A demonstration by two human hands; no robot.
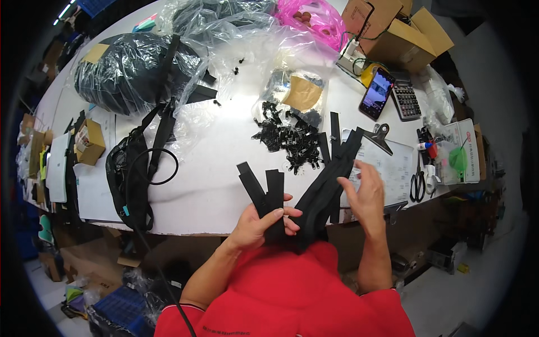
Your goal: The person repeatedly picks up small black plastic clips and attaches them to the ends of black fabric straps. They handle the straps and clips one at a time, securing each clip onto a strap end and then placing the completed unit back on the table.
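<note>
A cluttered white table (208, 208) curves across a workroom. At its left stand a small cardboard box (90, 141) and, just beside it, a black bag (137, 194); behind them lies a dark bundle (132, 76) in clear plastic. Near the front edge, the left hand (264, 224) has its grip closed on black strips (274, 194), their ends fanning up over the table. Beyond them is a heap of small black parts (292, 140). To the right, a long black stack (331, 174) slants between the hands, from the table down toward a red shirt (303, 292). The right hand (368, 194) is just beside it, thumb and fingers spread, nothing visible in its grip; whether it touches the stack, I cannot tell. Farther right are a phone (376, 94), a calculator (407, 100) and scissors (418, 176).
</note>
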